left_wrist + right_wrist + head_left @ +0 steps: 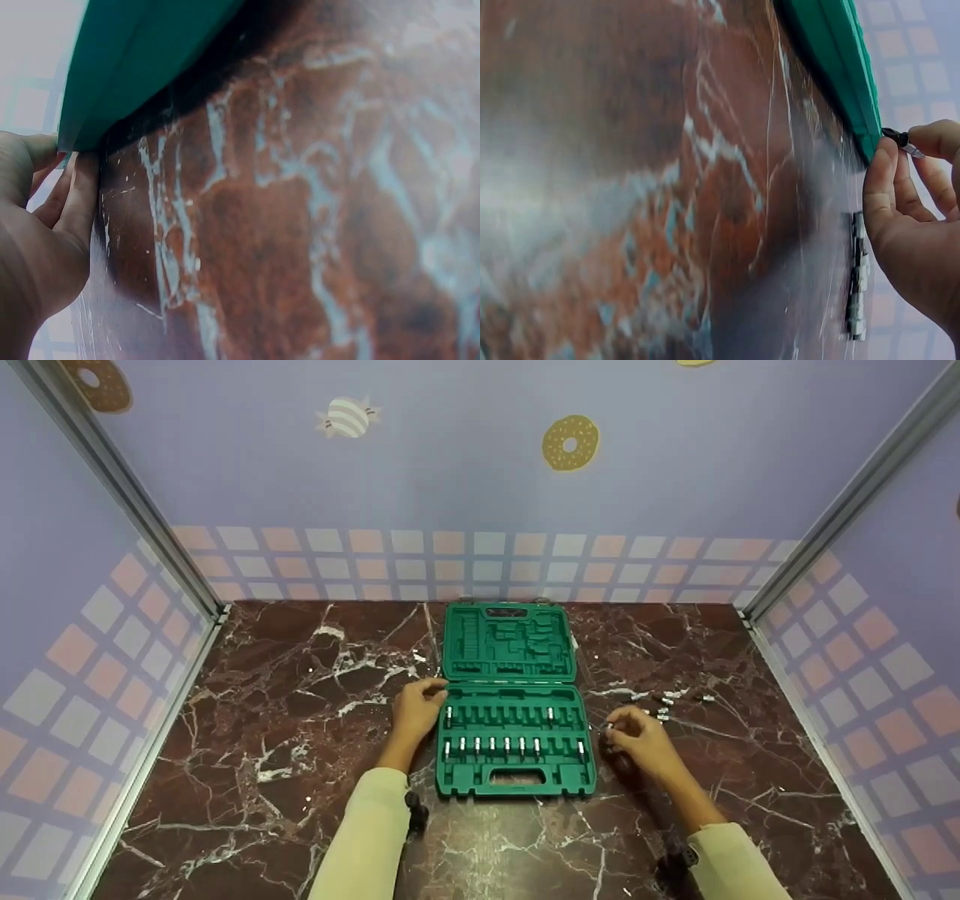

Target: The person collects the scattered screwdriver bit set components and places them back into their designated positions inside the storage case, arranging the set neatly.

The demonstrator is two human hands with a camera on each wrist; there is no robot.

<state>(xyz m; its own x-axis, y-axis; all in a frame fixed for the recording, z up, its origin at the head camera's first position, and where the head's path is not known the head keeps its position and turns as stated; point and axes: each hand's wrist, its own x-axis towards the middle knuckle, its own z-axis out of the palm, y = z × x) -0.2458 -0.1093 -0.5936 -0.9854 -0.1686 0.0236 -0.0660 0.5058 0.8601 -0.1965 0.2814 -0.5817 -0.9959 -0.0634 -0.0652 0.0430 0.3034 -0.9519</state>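
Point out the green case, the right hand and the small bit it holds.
Green case (500, 730), head view: bare plastic between the two rows.
Right hand (643, 742), head view: back of hand.
Small bit (901, 139), right wrist view: its black part.

Fingertips of the left hand (416, 711) rest against the left edge of an open, rectangular green plastic case (517, 791), its moulded lid (510, 641) laid back toward the wall. Over on the other side, just beside the case, the right hand (643, 741) pinches a small, dark and silvery piece (610, 727). In the base, short silver metal bits (507, 746) stand in two rows of slots: two in the upper row, well apart, and eight in the lower, seven together on the left and one at the far right. Past the right hand, more loose bits (666, 702) lie scattered on the dark red marbled tabletop (300, 720).
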